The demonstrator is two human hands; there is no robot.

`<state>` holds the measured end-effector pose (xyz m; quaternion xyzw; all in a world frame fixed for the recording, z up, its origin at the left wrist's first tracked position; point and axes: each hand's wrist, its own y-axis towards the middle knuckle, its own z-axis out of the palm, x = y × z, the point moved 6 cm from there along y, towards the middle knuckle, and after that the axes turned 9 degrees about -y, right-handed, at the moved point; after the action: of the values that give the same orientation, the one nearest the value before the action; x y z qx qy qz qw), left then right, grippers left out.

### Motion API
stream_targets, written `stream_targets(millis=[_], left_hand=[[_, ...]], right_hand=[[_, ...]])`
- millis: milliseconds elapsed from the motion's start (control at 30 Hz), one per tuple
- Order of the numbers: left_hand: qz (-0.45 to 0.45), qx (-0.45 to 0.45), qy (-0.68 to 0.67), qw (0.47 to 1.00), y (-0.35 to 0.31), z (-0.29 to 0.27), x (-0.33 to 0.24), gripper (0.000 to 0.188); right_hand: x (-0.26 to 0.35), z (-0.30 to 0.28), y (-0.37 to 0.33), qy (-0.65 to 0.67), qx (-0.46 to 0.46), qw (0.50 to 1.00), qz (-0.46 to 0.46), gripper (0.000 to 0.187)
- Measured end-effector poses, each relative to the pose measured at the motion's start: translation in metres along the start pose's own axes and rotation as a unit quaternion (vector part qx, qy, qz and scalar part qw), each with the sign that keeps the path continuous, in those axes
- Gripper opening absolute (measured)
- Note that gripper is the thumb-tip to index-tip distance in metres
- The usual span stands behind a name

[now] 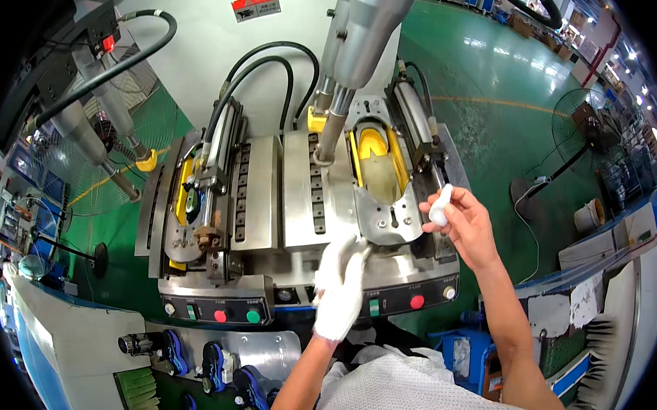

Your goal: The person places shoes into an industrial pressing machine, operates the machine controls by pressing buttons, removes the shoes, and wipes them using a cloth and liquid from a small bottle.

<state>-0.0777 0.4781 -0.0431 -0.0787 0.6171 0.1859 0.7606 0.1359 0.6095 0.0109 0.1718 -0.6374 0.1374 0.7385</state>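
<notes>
My left hand [339, 291], in a white glove, is in front of the press's metal plates, over the front ledge. Its fingers are stretched upward, a little smeared, and hold nothing that I can see. Bare, my right hand [469, 226] pinches a small white rounded thing [440, 205] between thumb and fingers; its exact kind is unclear. Just left of that hand is the right press station, a shoe-shaped mould [380, 179] with yellow padding and a grey-green inner surface. A similar mould [187, 205] lies in the left station.
Thick metal cylinders [370, 40] hang over the plates, with black hoses [266, 49] beside them. Button panels [405, 302] line the press front. Blue shoes [212, 366] stand on a shelf at lower left. Floor fans [591, 130] stand on both sides; a brush [595, 360] is lower right.
</notes>
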Motion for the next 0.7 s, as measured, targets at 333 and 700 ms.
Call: stream_targets(millis=[333, 700], left_hand=[[-0.151, -0.401, -0.369, 0.825, 0.195, 0.111, 0.181, 0.05], [-0.092, -0.492, -0.518, 0.694, 0.222, 0.112, 0.223, 0.088]], right_hand=[[0.007, -0.037, 0.054, -0.046, 0.037, 0.998, 0.01, 0.027], [-0.001, -0.026, 0.138, -0.188, 0.18, 0.964, 0.046, 0.029]])
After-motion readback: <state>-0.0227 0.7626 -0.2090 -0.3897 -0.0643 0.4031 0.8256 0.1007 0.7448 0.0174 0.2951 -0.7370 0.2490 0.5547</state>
